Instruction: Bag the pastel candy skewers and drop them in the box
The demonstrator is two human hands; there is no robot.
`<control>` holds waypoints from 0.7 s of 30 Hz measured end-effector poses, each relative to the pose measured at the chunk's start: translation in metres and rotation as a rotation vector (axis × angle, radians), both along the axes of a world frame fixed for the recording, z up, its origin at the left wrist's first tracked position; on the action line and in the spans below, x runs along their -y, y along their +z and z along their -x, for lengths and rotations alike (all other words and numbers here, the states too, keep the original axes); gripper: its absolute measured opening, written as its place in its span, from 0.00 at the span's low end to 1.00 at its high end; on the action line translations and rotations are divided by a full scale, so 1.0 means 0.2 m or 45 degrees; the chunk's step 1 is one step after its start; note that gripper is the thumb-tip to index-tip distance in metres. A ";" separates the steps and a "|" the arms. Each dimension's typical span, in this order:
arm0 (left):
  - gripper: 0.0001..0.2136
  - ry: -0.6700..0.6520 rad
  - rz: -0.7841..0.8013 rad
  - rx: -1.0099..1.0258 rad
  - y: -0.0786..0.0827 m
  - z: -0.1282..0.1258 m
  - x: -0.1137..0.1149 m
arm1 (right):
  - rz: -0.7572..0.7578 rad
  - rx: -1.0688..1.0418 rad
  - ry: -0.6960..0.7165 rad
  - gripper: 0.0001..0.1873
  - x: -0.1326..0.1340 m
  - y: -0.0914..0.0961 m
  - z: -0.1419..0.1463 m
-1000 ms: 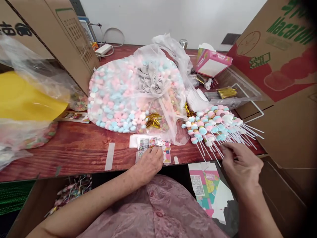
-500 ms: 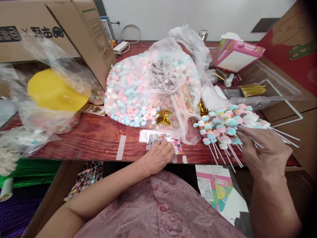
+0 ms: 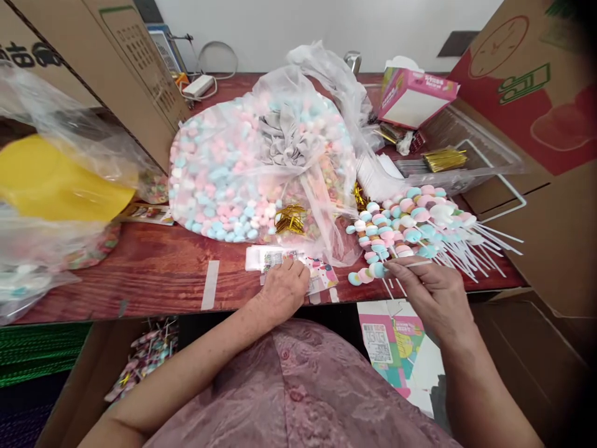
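My right hand (image 3: 433,298) pinches the white stick of a marshmallow skewer (image 3: 366,274) just behind its pastel pieces, which point left over the table's front edge. Beyond it lies a pile of marshmallow skewers (image 3: 415,221) in pink, blue and white, their sticks fanned to the right. My left hand (image 3: 285,289) rests with curled fingers on a small printed plastic bag (image 3: 321,274) at the front edge; the fingertips partly cover it. White strips or wrappers (image 3: 254,258) lie under and beside that bag.
A large clear bag of marshmallows (image 3: 214,174) fills the middle, with gold twist ties (image 3: 290,219) on it. A pink box (image 3: 417,93) and a plastic tray (image 3: 494,155) stand back right. Cardboard boxes (image 3: 140,68) flank the table (image 3: 149,267); a yellow item in plastic (image 3: 60,180) lies left.
My right hand has moved left and away from the pile, with one skewer now in its fingers. The view has turned to the right. My left hand stays on the bag.
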State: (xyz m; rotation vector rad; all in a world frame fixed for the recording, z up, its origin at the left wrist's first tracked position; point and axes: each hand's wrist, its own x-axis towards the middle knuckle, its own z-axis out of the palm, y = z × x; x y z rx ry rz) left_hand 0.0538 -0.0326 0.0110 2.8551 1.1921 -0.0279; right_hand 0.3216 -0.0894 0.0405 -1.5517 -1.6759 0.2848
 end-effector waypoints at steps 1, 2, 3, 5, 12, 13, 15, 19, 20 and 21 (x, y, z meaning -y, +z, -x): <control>0.06 0.001 0.024 0.011 0.01 0.00 0.00 | -0.001 0.051 -0.006 0.07 -0.01 0.00 -0.01; 0.06 0.001 0.037 0.023 0.02 0.00 0.01 | -0.005 0.091 -0.014 0.07 -0.01 0.01 -0.03; 0.06 -0.005 0.041 0.030 0.03 0.00 0.02 | -0.012 0.122 -0.021 0.07 -0.01 0.01 -0.04; 0.06 -0.025 0.024 0.020 0.05 -0.02 0.04 | -0.026 0.157 -0.031 0.08 0.00 0.02 -0.05; 0.06 -0.131 -0.010 -0.270 0.08 -0.17 0.07 | -0.021 -0.137 -0.090 0.05 0.00 0.08 0.03; 0.06 -0.147 -0.029 -0.292 0.07 -0.19 0.07 | -0.058 -0.184 -0.136 0.04 -0.01 0.09 0.03; 0.06 -0.159 -0.092 -0.295 0.06 -0.20 0.07 | -0.122 -0.183 -0.210 0.04 -0.06 0.12 0.03; 0.03 -0.108 -0.199 -0.270 0.04 -0.19 0.09 | -0.078 0.013 -0.173 0.07 -0.20 0.12 -0.01; 0.03 -0.096 -0.213 -0.264 0.05 -0.18 0.10 | -0.056 0.038 -0.157 0.07 -0.23 0.11 -0.01; 0.03 -0.089 -0.225 -0.256 0.05 -0.18 0.11 | -0.048 0.050 -0.151 0.08 -0.25 0.10 -0.02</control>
